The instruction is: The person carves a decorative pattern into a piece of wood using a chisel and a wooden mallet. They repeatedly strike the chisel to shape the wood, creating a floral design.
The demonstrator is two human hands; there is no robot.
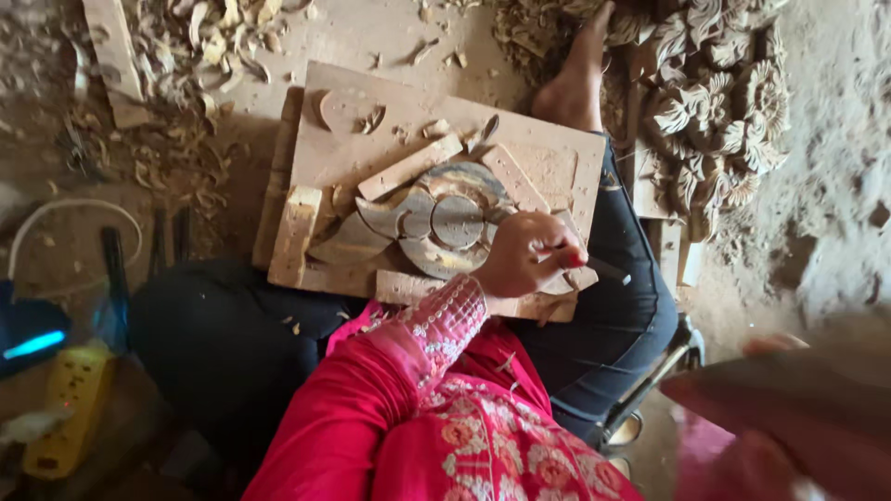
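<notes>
The left hand (527, 252) is closed in a fist around a dark-handled chisel (601, 269), its edge set against the round carved wood piece (445, 223) at the middle of the wooden work board (371, 139). The board rests across the person's lap, propped on dark-trousered legs, and that seems to keep the carving steady and close under the eyes. Short wooden blocks (408, 167) sit tight around the carving, touching its edges, most likely as stops so it cannot slide under the blade. The carving itself is a disc with a raised central boss and curved, leaf-like sections sweeping round it, greyish where it is cut. The right hand (789, 390) is a blurred shape at the lower right, wrapped around what looks like a wooden mallet, though blur hides the grip. Wood shavings (204, 46) litter the floor, and finished carved flower panels (715, 111) lie stacked beside a bare foot (575, 83).
</notes>
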